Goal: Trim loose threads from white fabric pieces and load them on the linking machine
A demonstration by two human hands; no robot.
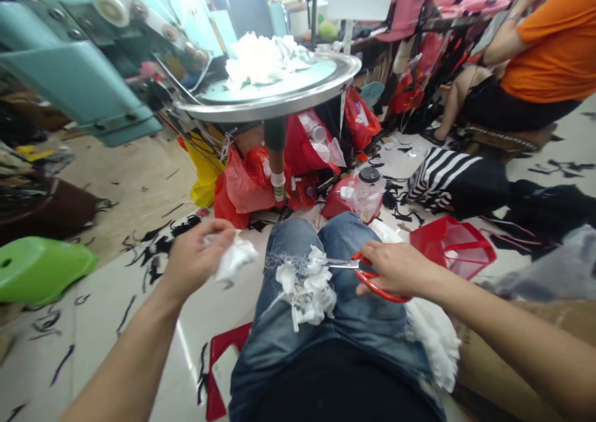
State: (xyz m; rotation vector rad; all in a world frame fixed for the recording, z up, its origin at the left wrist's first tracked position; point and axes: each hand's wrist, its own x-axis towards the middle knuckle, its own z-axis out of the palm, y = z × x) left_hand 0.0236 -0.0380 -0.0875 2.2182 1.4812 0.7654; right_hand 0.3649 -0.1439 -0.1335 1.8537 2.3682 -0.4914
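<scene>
My left hand (pixel 199 257) is closed on a small white cloth piece (pixel 236 257), held out left of my knees. In my right hand (pixel 391 265) are red-handled scissors (pixel 382 287), fingers around the handles and blades pointing left over my lap. Just beyond the blade tips, a clump of white cloth scraps (pixel 311 291) and loose threads rests on my jeans (pixel 367 313). More white cloth (pixel 433 341) hangs beside my right thigh, below my right forearm.
A round metal-rimmed table (pixel 321 93) bearing a white cloth heap (pixel 265 59) stands ahead, beside a teal machine (pixel 88 87). Red bags (pixel 246 183) lie beneath. A green stool (pixel 44 270) is left; a red basket (pixel 451 245) is right. A person in orange (pixel 554 49) sits back right.
</scene>
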